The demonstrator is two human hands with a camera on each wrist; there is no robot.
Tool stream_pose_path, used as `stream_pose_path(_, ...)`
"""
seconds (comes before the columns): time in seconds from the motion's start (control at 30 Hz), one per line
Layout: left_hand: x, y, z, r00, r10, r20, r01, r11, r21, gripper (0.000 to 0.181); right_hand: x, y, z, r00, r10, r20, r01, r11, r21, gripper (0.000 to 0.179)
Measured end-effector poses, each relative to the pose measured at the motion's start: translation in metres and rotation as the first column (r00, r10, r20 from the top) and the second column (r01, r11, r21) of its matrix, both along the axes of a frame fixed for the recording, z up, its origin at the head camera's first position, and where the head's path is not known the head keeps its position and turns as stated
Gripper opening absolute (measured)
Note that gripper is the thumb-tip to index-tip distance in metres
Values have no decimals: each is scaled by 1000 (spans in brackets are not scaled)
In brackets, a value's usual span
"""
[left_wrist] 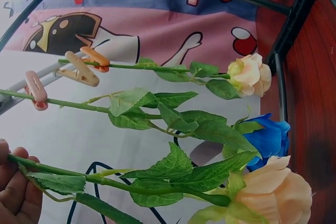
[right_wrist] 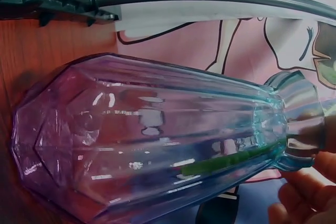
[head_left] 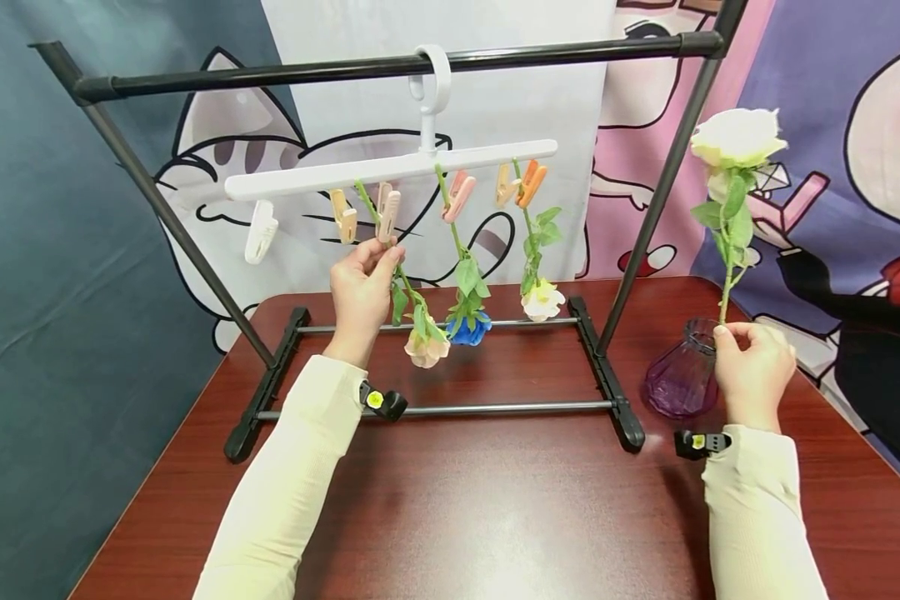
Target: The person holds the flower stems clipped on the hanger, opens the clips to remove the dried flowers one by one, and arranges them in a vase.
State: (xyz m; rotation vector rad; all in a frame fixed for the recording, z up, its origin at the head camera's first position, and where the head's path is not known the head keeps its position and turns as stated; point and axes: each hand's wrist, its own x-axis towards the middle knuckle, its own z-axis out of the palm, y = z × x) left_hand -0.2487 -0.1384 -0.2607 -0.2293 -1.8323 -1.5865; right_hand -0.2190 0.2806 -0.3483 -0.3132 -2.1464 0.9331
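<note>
Tabletop [head_left: 495, 500] spreads wide; left hand [head_left: 362, 292] pinches peach flower [head_left: 427, 346], right hand [head_left: 756, 371] pinches white rose [head_left: 738, 137] (stem [right_wrist: 231, 161] inside vase [head_left: 677, 383] rim [right_wrist: 303, 98]).

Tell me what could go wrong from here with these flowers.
If the right hand let go now, the tall white rose might drop or lean and tip the purple vase, since its green stem reaches only partway down inside.

The left hand pinches the peach flower just below a pale pink clip; a tug could swing the white hanger, hung by one hook, and loosen the blue flower.
</note>
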Motion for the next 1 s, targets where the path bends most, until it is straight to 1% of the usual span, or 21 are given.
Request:
stream_pose_path(0.07, 1, 0, 0, 1000, -2, -8, 2, 1000, 6, 20, 0, 2, 2, 997, 9, 73, -10, 1000, 13, 27)
stream_pose_path(0.13, 1, 0, 0, 1000, -4, -12, 4, 1000, 15, 20, 0, 5, 5, 988, 24, 154, -30, 999, 40, 29)
stream_pose_path(0.27, 2, 0, -1, 1000, -10, -6, 10, 999, 35, 21, -1, 10, 11, 957, 59, 284, -87, 993, 85, 31)
stream_pose_path(0.33, 3, 0, -1, 1000, -13, 0, 13, 999, 38, 21, 0, 12, 13, 941, 68, 332, -103, 991, 90, 31)
stream_pose_path(0.4, 4, 0, -1, 1000, -15, 11, 15, 999, 38, 20, 0, 12, 14, 931, 72, 358, -113, 989, 94, 31)
stream_pose_path(0.47, 8, 2, 2, 1000, -16, 19, 16, 999, 34, 20, 1, 13, 15, 925, 72, 374, -115, 989, 93, 32)
stream_pose_path(0.63, 23, 8, 11, 1000, -17, 13, 17, 999, 27, 19, 3, 13, 15, 930, 58, 364, -99, 990, 96, 34)
stream_pose_path(0.7, 25, 9, 13, 1000, -14, 5, 14, 1000, 25, 19, 4, 11, 15, 942, 46, 332, -79, 993, 85, 34)
stream_pose_path(0.77, 26, 10, 13, 1000, -11, -2, 11, 1000, 21, 19, 5, 8, 15, 964, 26, 266, -46, 997, 68, 34)
stream_pose_path(0.83, 25, 10, 12, 1000, -12, -6, 12, 1000, 19, 18, 6, 2, 16, 989, 1, 150, -9, 999, 50, 34)
stream_pose_path(0.87, 24, 9, 12, 1000, -16, -9, 16, 1000, 18, 18, 7, -2, 18, 997, -9, 81, 6, 999, 39, 33)
stream_pose_path(0.9, 24, 9, 12, 1000, -18, -10, 18, 1000, 17, 18, 7, -7, 21, 1000, -15, 10, 15, 999, 34, 32)
stream_pose_path(0.93, 24, 10, 13, 1000, -19, -11, 19, 1000, 17, 17, 6, -12, 25, 998, -19, -60, 21, 999, 35, 31)
stream_pose_path(1.0, 24, 10, 13, 1000, -24, -12, 24, 1000, 18, 17, 5, -24, 34, 982, -7, -187, 14, 999, 36, 28)
